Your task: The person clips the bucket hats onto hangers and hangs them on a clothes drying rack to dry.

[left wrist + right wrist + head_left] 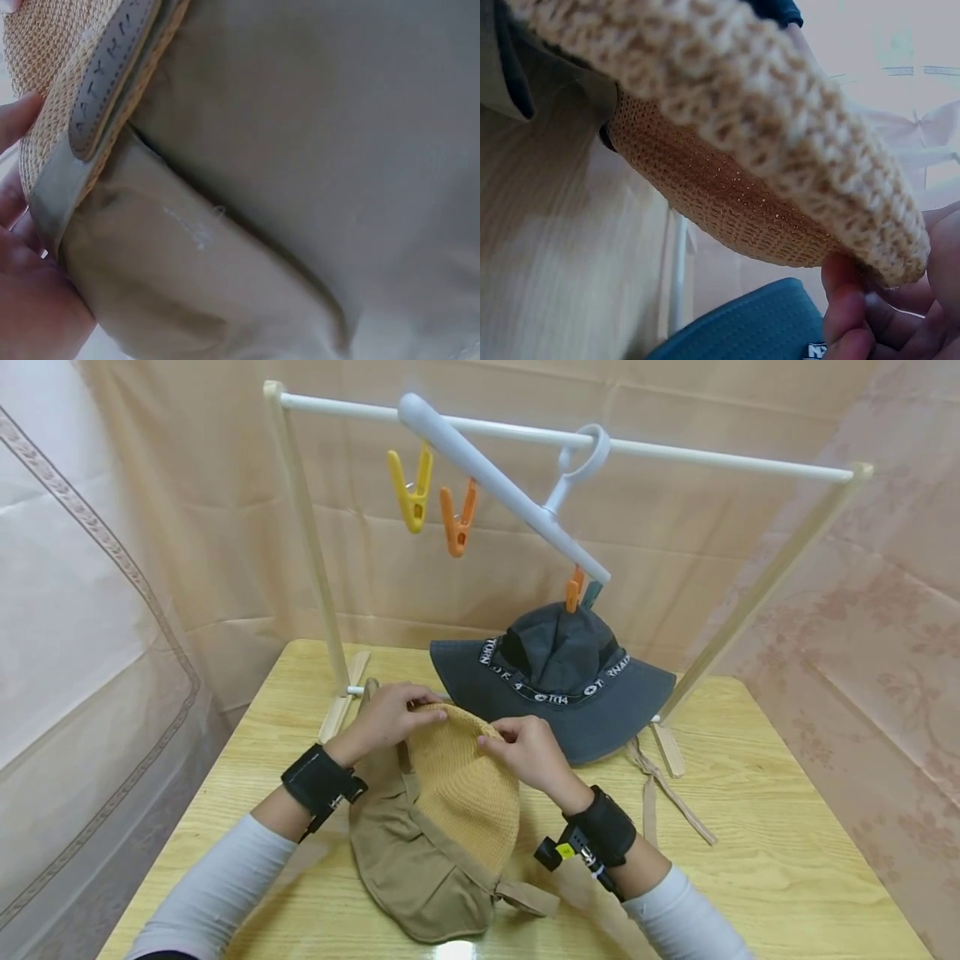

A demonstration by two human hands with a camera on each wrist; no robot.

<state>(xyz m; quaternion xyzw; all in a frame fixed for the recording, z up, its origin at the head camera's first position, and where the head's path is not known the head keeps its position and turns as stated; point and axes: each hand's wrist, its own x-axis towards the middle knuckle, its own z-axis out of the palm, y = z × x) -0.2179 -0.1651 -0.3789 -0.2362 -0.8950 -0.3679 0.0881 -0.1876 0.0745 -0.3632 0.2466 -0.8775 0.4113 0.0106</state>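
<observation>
Above the table I hold a sun hat [468, 802] with a woven straw part and khaki cloth hanging towards me. My left hand [390, 718] pinches the straw edge at its upper left. On the upper right of the same edge, my right hand [534, 752] grips the straw between thumb and fingers. A lettered label [112, 75] and khaki band show in the left wrist view. From the right wrist view, the straw [735, 202] looks folded or hollow, with fingers at its far end. A khaki strap [527, 897] hangs at the hat's lower right.
Behind my hands a dark grey brimmed hat [566, 652] hangs by clips from a tilted white hanger [502, 477] on a rack's rail [697, 454]. A yellow clip [412, 493] and an orange clip [457, 518] hang on the hanger's raised side. Straps [675, 793] lie on the wooden table [765, 860].
</observation>
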